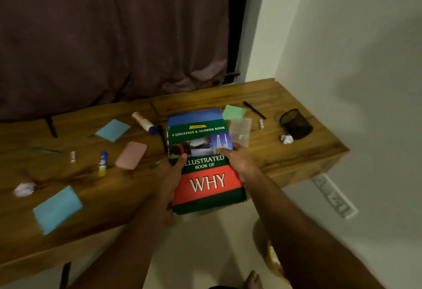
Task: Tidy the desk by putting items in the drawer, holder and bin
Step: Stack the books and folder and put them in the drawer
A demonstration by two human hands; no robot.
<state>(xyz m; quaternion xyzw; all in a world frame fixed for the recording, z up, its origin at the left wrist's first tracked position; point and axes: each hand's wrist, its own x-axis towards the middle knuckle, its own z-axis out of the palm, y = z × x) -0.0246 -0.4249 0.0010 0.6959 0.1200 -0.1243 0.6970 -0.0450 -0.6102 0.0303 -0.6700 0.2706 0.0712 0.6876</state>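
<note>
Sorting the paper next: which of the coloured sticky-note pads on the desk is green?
The green pad just past the book's far right corner, beside the clear plastic box. The other two pads, left of the book, are blue.

Wooden desk [296, 151], blue papers [57, 209], green note [233, 112], pink case [130, 155], glue sticks [103, 163], pens [254, 110], mesh holder [295, 124] beside crumpled paper [286, 139], clear box [241, 131].

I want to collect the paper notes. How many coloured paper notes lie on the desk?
3: a blue note at the back left, a larger blue one at the front left, a green one behind the book. More may be hidden under it.
</note>
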